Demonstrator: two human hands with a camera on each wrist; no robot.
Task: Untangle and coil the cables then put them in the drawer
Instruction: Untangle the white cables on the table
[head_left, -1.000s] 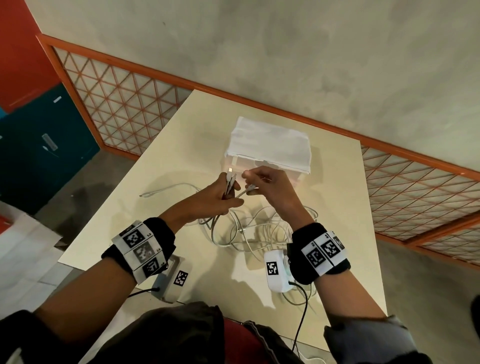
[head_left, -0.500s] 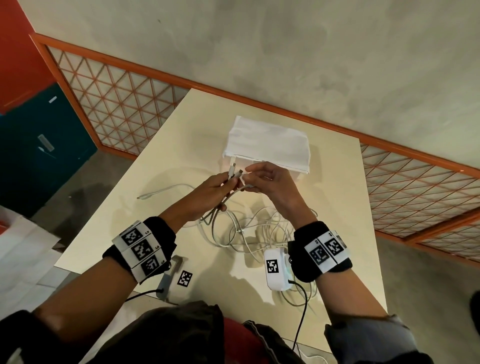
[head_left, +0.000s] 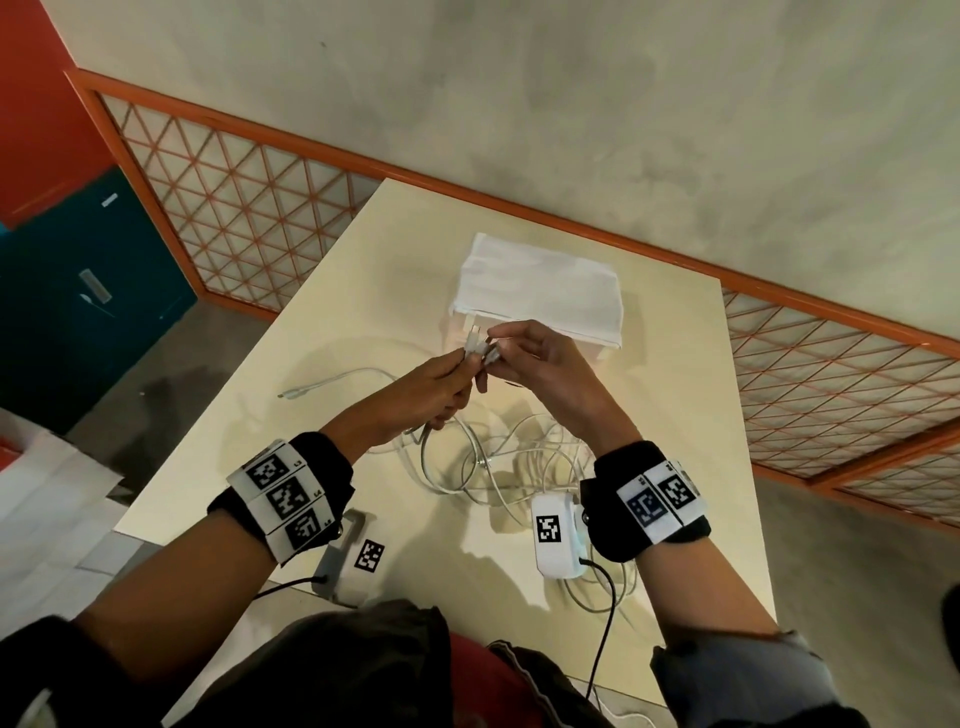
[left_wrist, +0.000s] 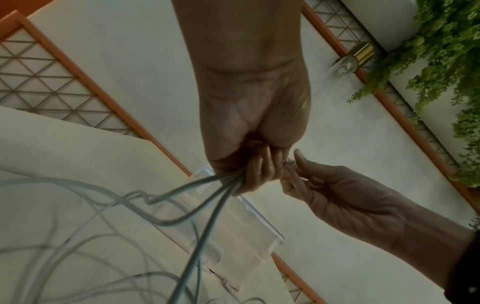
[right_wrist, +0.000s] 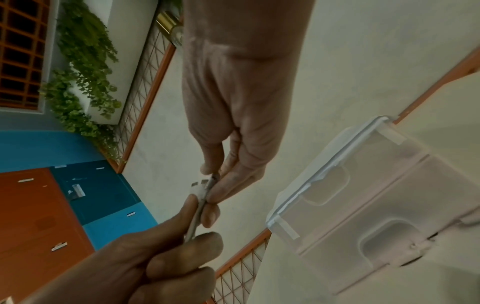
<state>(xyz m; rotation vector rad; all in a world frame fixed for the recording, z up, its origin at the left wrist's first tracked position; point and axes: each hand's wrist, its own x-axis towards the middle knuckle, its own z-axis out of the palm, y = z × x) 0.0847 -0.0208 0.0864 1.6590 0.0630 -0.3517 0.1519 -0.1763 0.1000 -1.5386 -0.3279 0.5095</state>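
Lying nearest the person, the white cables (head_left: 498, 467) are seen heaped in loose, crossing loops on the table (head_left: 675, 415), so the untangling is judged barely begun and no coil has been formed. Just beyond the heap, several strands are gripped in the closed left hand (head_left: 436, 395), their plug ends (head_left: 475, 345) being held up together above the fist. A further connector is pinched between the thumb and fingertips of the right hand (head_left: 540, 364), pressed against those ends, as if the ends were being gathered before winding. One cable end (head_left: 311, 387) is left stretched out alone on the table to the left. Farthest away, a translucent drawer unit (head_left: 540, 296) topped with white cloth stands on the table; its drawers appear shut, and nothing has been stowed yet.
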